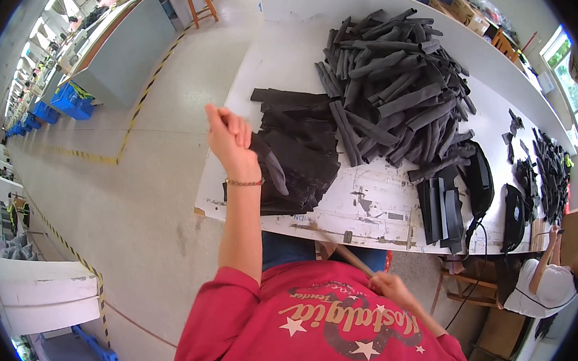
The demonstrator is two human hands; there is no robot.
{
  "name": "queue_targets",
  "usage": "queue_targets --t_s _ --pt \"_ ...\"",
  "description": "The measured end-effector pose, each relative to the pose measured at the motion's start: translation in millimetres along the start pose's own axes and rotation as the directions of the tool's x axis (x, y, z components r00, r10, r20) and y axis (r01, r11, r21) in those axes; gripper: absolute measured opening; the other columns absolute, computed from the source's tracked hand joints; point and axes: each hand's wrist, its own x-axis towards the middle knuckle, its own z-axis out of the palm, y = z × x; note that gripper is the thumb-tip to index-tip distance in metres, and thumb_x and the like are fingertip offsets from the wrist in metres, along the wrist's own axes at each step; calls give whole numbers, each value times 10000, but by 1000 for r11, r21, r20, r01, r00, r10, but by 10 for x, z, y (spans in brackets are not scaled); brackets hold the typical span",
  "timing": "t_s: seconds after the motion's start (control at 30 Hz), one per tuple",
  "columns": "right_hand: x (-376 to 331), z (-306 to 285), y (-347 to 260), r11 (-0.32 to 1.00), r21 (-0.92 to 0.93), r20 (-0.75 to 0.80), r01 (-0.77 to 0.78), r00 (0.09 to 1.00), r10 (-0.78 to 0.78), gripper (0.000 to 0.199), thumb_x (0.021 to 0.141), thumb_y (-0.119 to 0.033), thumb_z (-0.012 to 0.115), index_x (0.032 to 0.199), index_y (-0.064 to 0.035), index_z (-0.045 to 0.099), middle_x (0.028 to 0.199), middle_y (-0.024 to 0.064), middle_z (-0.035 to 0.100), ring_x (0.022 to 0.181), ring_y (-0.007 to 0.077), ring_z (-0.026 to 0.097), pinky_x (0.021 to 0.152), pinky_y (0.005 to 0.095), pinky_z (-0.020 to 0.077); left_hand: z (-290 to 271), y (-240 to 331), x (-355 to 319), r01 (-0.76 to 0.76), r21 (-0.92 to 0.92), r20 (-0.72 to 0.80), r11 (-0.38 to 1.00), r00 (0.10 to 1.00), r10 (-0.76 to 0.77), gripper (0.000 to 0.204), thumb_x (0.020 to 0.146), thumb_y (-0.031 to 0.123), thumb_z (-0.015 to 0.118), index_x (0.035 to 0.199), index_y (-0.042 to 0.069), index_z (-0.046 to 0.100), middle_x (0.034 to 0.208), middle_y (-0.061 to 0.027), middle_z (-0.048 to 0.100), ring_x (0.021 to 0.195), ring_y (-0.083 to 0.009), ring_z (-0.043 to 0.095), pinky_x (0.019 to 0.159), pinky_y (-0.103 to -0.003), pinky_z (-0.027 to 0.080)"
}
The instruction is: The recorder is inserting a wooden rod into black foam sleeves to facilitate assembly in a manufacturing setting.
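Observation:
My left hand (pixel 232 136) is raised by the table's left edge, fingers curled in. Whether anything sits inside them is hidden. Just beside its wrist, a dark grey strip (pixel 274 171) curves over a stack of flat black fabric pieces (pixel 299 136). Close to my body, below the table's front edge, my right hand (pixel 388 286) is closed around a thin wooden-looking stick (pixel 355 262). The stick slants up and left toward the table edge. Beyond the stack rises a large heap of black fabric tubes (pixel 403 85).
The white table (pixel 377 201) has a worn, scuffed front edge. On its right lie flat black strips (pixel 440 210), black pouches (pixel 478 180) and another strip pile (pixel 551 172). A co-worker (pixel 547 283) sits at the right. Blue crates (pixel 72 102) and a wooden stool (pixel 201 4) stand beyond the aisle.

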Motion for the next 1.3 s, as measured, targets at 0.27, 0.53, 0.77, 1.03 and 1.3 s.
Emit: queue_targets --t_s 0.27,0.53,0.77,1.03,1.3 --pt "1186 207 -1333 860 -138 -504 491 713 -488 345 789 -11 696 1096 -52 545 614 -68 345 532 38 311 486 196 274 52 -730 -393 280 -181 -165 943 936 -310 303 970 299 467 743 98 480 532 17 431 394 -71 330 370 -225 234" --pt "1402 -134 -1668 808 250 -499 533 787 -364 121 904 -131 623 920 -11 631 617 -82 431 544 11 355 466 199 289 92 -356 -731 -110 667 540 737 753 -376 394 891 192 610 1224 -3 530 1127 -38 605 956 -120 554 848 -262 444" --pt "1447 -387 -1938 805 -335 -688 489 457 -564 193 922 -148 601 812 10 609 595 -69 414 539 44 361 470 229 298 78 -663 -1430 384 715 463 584 366 -807 203 980 215 471 936 24 522 616 25 456 511 -47 431 490 -203 365" --pt "1465 -1040 -2302 855 -48 -885 516 375 -275 266 941 -272 578 788 -56 606 537 -85 389 434 10 299 398 211 206 -441 -690 -2033 288 797 472 530 250 -846 287 993 220 385 854 34 555 614 16 455 532 -72 412 504 -237 361" --pt "1370 -308 -2028 878 98 -619 469 719 -315 273 919 -242 617 761 -21 594 619 -89 400 582 17 329 489 207 258 275 -694 -1283 309 374 519 874 711 -474 139 911 112 593 1008 16 569 812 58 518 751 -3 472 648 -168 390"
